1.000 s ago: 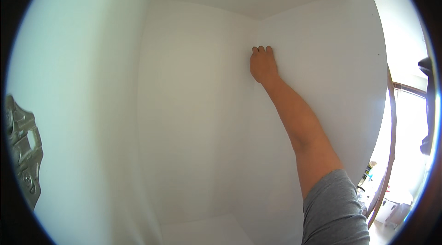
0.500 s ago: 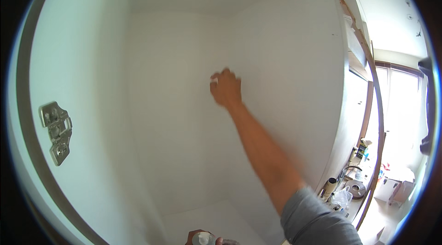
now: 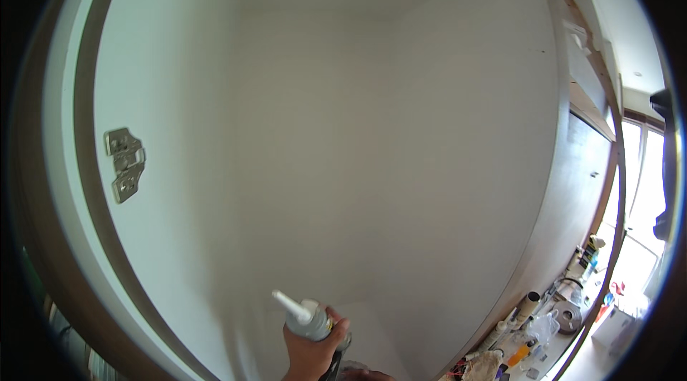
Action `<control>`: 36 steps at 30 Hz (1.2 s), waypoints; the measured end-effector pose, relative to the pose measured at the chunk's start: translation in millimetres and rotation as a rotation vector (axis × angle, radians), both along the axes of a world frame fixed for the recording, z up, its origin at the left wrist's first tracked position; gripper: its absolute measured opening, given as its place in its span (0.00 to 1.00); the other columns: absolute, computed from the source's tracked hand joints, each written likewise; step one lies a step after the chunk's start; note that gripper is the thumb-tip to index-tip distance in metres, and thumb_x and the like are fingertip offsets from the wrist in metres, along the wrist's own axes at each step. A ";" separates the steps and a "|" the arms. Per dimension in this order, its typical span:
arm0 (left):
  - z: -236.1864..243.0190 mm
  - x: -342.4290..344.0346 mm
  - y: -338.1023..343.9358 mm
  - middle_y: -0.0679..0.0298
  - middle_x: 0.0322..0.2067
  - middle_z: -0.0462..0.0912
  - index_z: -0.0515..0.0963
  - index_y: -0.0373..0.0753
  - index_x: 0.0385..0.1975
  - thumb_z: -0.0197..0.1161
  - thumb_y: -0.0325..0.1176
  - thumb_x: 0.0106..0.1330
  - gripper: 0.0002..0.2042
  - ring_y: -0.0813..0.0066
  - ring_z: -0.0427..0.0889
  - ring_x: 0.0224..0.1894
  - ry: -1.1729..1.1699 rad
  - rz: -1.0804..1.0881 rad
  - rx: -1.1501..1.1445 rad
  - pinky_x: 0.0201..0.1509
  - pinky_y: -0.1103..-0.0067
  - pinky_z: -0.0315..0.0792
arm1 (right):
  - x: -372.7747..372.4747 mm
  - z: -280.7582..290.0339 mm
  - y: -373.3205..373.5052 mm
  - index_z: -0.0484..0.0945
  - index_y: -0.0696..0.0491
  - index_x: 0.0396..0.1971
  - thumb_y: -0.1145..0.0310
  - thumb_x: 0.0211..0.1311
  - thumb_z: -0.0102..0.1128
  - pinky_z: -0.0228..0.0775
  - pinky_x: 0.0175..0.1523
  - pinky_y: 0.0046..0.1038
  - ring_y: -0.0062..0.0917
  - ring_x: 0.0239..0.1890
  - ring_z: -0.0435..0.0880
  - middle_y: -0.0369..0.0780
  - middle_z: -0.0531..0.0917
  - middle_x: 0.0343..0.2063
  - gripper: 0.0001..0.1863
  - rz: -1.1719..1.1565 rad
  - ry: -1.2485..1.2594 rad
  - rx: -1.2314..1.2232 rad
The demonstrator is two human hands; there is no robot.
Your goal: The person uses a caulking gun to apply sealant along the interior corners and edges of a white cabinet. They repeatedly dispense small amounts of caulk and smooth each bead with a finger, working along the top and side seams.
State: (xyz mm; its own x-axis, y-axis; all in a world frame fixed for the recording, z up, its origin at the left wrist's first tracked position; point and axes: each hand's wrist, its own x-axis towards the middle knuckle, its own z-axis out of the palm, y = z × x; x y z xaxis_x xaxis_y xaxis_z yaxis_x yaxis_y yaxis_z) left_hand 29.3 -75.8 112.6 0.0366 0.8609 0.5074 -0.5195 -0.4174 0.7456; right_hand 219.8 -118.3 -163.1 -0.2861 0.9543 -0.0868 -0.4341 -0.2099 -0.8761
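My left hand (image 3: 308, 354) is closed around a grey sealant cartridge (image 3: 310, 324) at the bottom middle, its thumb along the right side. A long white nozzle (image 3: 292, 306) points up and to the left from the cartridge. Below the thumb a black part (image 3: 331, 368) shows, mostly cut off by the lower edge. Just right of it lies a bit of my right hand (image 3: 373, 375); its fingers are hidden, and what it touches I cannot tell. Ahead stand the white inner walls of a cabinet (image 3: 322, 145), with the nozzle in front of them.
A metal hinge (image 3: 125, 165) is fixed to the white panel at left. Beyond the cabinet's right side, a cluttered surface bears a roll of edging tape (image 3: 567, 317), a clear plastic bag (image 3: 544, 327) and several tubes. A long thin strip (image 3: 620, 181) hangs near the bright window (image 3: 645, 188).
My right arm, raised toward the back wall before, has come down to the lower edge. The cartridge has risen further into view in my left hand. The view has shifted to the left.
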 end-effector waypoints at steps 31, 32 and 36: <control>81.9 28.9 3.0 0.62 0.43 0.82 0.69 0.47 0.55 0.69 0.22 0.66 0.22 0.64 0.84 0.50 -0.127 -0.375 0.031 0.53 0.64 0.78 | -17.1 150.2 -30.9 0.69 0.43 0.74 0.36 0.76 0.49 0.64 0.33 0.32 0.23 0.24 0.64 0.31 0.65 0.22 0.35 0.343 0.749 0.361; 80.8 29.5 3.4 0.62 0.43 0.82 0.69 0.46 0.55 0.69 0.22 0.66 0.22 0.64 0.84 0.50 -0.126 -0.368 0.020 0.54 0.64 0.78 | -16.8 152.1 -31.2 0.70 0.43 0.73 0.36 0.77 0.48 0.64 0.33 0.32 0.23 0.23 0.63 0.31 0.65 0.21 0.35 0.323 0.745 0.327; 77.0 31.0 6.6 0.62 0.42 0.82 0.70 0.46 0.54 0.70 0.21 0.65 0.21 0.65 0.83 0.50 -0.126 -0.339 -0.010 0.54 0.65 0.77 | -19.3 166.7 -32.8 0.71 0.45 0.72 0.39 0.78 0.48 0.65 0.35 0.33 0.24 0.25 0.65 0.33 0.67 0.23 0.34 0.350 0.778 0.306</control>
State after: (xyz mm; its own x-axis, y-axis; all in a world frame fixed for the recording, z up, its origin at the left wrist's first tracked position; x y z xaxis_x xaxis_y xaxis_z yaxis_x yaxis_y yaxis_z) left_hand 60.4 -69.2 189.6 0.2583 0.8155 0.5179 -0.7149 -0.1991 0.6702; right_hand 200.6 -151.1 3.6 -0.4356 0.7512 0.4959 -0.8823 -0.2470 -0.4007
